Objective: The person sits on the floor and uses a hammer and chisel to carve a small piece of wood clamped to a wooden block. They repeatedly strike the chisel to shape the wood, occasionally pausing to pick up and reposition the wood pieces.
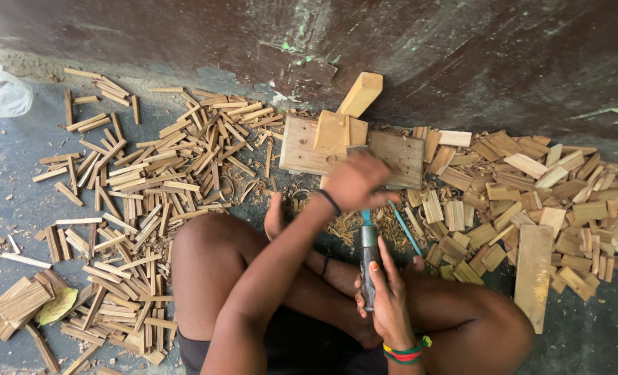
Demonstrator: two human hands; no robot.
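Wooden block (302,146) | left hand (356,182) fingers curled, blurred, grip unclear | right hand (390,295) fingers grasping knife handle (369,267)

Around the pale tan wooden block (309,149), you see light straw-coloured slats (156,187) to its left and yellower tan chips (531,201) to its right. Below it, your right hand (388,295) holds a grey-handled tool (369,260), its wrist wearing red, yellow and green striped bands (406,353). Your left hand (356,182) wears a black band (330,201). The floor (17,201) is dull blue-grey.
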